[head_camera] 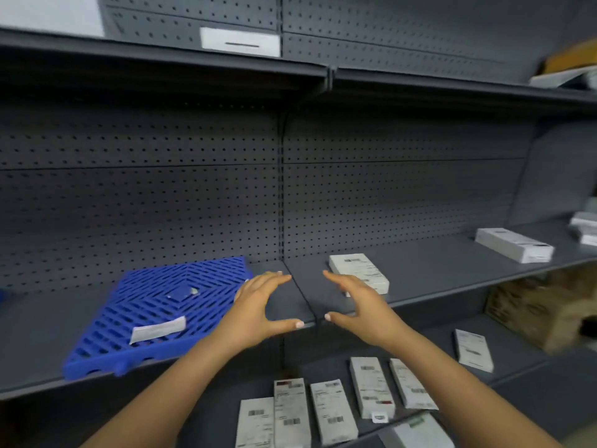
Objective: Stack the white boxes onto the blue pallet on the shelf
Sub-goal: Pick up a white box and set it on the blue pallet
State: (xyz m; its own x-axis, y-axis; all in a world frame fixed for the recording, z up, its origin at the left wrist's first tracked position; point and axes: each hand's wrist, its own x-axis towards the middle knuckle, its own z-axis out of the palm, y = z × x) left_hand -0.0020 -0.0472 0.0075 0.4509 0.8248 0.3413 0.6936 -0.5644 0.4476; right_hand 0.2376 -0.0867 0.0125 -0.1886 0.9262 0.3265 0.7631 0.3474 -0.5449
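Middle shelf (436, 270), free room and obstacles.
- Centre: a bare grey strip between the blue pallet (155, 305) on the left and a white box (360, 270) on the right. The left hand (258, 308) and right hand (358, 305) are spread over it and hold nothing.
- Pallet top: free except for a paper slip (158, 329) near its front edge.
- Right: bare as far as a second white box (513, 245).
- Overhead: the upper shelf (161, 59), well above.
- Far side: closed by the pegboard wall (129, 195).

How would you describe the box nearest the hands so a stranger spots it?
Find the shelf holding the blue pallet. Right of it, partly behind the right hand, lies a white box. The shelf's other boxes lie far right.
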